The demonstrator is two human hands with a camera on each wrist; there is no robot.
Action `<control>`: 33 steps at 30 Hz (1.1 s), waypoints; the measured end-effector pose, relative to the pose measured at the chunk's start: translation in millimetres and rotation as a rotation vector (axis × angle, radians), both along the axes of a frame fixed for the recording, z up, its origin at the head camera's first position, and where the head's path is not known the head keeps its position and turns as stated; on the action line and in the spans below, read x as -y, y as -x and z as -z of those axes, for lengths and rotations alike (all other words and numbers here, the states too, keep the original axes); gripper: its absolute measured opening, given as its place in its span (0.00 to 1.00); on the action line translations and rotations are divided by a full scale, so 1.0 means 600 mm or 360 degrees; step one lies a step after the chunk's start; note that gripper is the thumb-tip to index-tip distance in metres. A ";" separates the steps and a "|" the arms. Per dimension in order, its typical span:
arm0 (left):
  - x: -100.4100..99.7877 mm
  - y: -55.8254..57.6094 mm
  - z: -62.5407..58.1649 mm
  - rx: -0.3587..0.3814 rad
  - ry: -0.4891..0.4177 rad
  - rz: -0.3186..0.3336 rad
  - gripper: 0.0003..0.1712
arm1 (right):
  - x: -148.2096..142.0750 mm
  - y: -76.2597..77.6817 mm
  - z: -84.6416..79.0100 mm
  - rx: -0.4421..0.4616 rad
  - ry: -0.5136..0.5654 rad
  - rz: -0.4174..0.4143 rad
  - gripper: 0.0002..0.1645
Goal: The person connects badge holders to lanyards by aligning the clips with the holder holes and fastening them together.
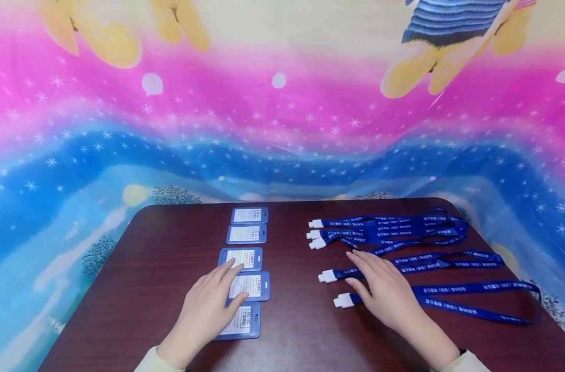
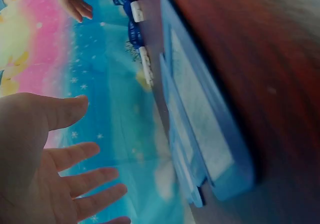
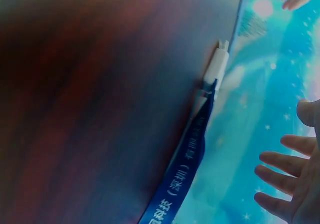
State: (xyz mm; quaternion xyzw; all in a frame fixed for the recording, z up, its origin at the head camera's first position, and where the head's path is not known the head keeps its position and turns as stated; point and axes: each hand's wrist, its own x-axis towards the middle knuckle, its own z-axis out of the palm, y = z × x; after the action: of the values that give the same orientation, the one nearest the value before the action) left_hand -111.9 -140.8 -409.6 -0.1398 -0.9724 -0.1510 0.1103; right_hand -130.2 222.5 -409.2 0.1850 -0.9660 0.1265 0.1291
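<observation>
Blue badge holders with white card inserts run in a column left of centre, several in all; the nearest badge holder (image 1: 250,326) lies partly under my left hand (image 1: 205,306). That hand hovers over them with its fingers spread, and the left wrist view shows a gap between the fingers and the holders (image 2: 227,149). To the right lie several dark blue lanyards with white printing and white plastic clips. My right hand (image 1: 386,292) is held above the two nearer ones, fingers extended and holding nothing. The nearest lanyard (image 1: 477,308) has its clip (image 1: 344,300) pointing left.
Everything lies on a dark reddish-brown table (image 1: 292,289) with rounded far corners. Farther back, more lanyards (image 1: 403,227) lie bunched together with their clips side by side. A colourful printed cloth (image 1: 282,129) hangs behind the table and at its sides.
</observation>
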 end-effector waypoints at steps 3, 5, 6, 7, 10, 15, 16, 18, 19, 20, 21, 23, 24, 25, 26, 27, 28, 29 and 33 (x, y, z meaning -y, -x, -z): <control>0.005 -0.003 0.003 0.0030 0.0034 0.0008 0.31 | -0.004 -0.005 0.006 -0.0030 -0.0034 -0.0043 0.33; 0.008 -0.006 0.004 0.0050 0.0055 0.0015 0.30 | -0.007 -0.008 0.010 -0.0049 -0.0073 -0.0071 0.32; 0.010 -0.007 0.005 0.0052 0.0063 0.0021 0.29 | -0.008 -0.010 0.012 -0.0053 -0.0093 -0.0083 0.31; 0.011 -0.008 0.006 0.0050 0.0069 0.0030 0.28 | -0.010 -0.012 0.014 -0.0053 -0.0112 -0.0094 0.31; 0.016 -0.013 0.009 0.0034 0.0088 0.0047 0.27 | -0.013 -0.017 0.021 -0.0038 -0.0160 -0.0117 0.29; 0.023 -0.019 0.014 0.0036 0.0120 0.0063 0.25 | -0.014 -0.023 0.035 0.0022 -0.0269 -0.0177 0.29; 0.024 -0.021 0.014 0.0044 0.0127 0.0065 0.24 | -0.014 -0.024 0.037 0.0035 -0.0292 -0.0197 0.29; 0.026 -0.023 0.015 0.0063 0.0148 0.0069 0.24 | -0.014 -0.025 0.041 0.0051 -0.0336 -0.0247 0.30; 0.026 -0.024 0.016 0.0072 0.0155 0.0071 0.24 | -0.015 -0.025 0.043 0.0053 -0.0353 -0.0280 0.31; 0.027 -0.024 0.017 0.0082 0.0162 0.0072 0.23 | -0.015 -0.025 0.044 0.0048 -0.0369 -0.0311 0.31; 0.028 -0.025 0.018 0.0090 0.0171 0.0073 0.23 | -0.015 -0.024 0.045 0.0036 -0.0375 -0.0349 0.30; 0.029 -0.026 0.020 0.0105 0.0184 0.0076 0.23 | -0.016 -0.023 0.047 -0.0005 -0.0385 -0.0420 0.29; 0.029 -0.027 0.020 0.0109 0.0190 0.0081 0.22 | -0.015 -0.022 0.048 -0.0029 -0.0387 -0.0454 0.28; 0.030 -0.027 0.021 0.0114 0.0196 0.0085 0.22 | -0.015 -0.020 0.048 -0.0051 -0.0393 -0.0478 0.26; 0.030 -0.028 0.022 0.0117 0.0201 0.0091 0.22 | -0.014 -0.019 0.048 -0.0071 -0.0400 -0.0495 0.25; 0.030 -0.028 0.022 0.0117 0.0205 0.0097 0.21 | -0.014 -0.017 0.048 -0.0085 -0.0408 -0.0508 0.24; 0.030 -0.028 0.022 0.0117 0.0208 0.0102 0.21 | -0.013 -0.016 0.048 -0.0094 -0.0413 -0.0518 0.23; 0.030 -0.029 0.023 0.0115 0.0210 0.0109 0.21 | -0.012 -0.014 0.048 -0.0100 -0.0424 -0.0524 0.22; 0.031 -0.029 0.025 0.0127 0.0220 0.0137 0.20 | -0.009 -0.010 0.047 -0.0138 -0.0435 -0.0541 0.20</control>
State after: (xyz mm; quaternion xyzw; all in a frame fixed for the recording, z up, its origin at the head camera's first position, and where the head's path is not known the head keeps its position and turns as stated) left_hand -94.4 -159.1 -424.4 -0.1827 -0.9772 -0.0935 0.0550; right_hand -124.0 227.9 -437.1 0.3662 -0.9226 0.0062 0.1212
